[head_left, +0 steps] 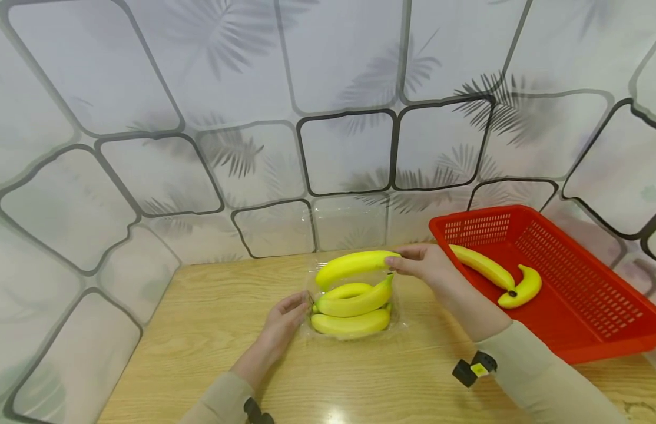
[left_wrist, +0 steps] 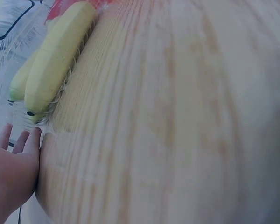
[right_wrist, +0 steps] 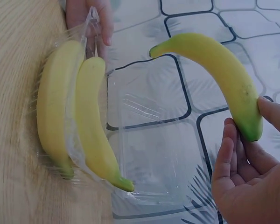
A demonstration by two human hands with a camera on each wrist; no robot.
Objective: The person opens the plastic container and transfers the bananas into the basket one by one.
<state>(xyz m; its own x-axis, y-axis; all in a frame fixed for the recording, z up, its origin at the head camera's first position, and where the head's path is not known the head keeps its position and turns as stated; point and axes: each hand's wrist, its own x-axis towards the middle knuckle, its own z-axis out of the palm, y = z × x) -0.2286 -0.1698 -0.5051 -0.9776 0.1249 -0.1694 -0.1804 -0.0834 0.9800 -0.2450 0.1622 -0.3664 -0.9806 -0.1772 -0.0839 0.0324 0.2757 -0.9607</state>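
A clear plastic clamshell box (head_left: pixel 402 325) stands on the table, its lid (right_wrist: pixel 147 161) raised at the back. Inside lie yellow bananas: a front banana (head_left: pixel 351 324), a tilted one (head_left: pixel 360 304) and another partly hidden behind it. My right hand (head_left: pixel 426 266) pinches one end of another banana (right_wrist: pixel 224 70) between thumb and fingers. That banana is held up at the rear of the box, apart from the others in the right wrist view. At the box's left end is my left hand (head_left: pixel 284 321), its fingers loosely extended by the plastic edge (right_wrist: pixel 93 16).
A red plastic basket (head_left: pixel 598 347) with perforated sides stands on the right, close to my right forearm. Within it lie a long banana (head_left: pixel 481 265) and a shorter curved one (head_left: pixel 524 290). A patterned wall covering (head_left: pixel 349 153) rises behind the wooden table (head_left: pixel 201 330).
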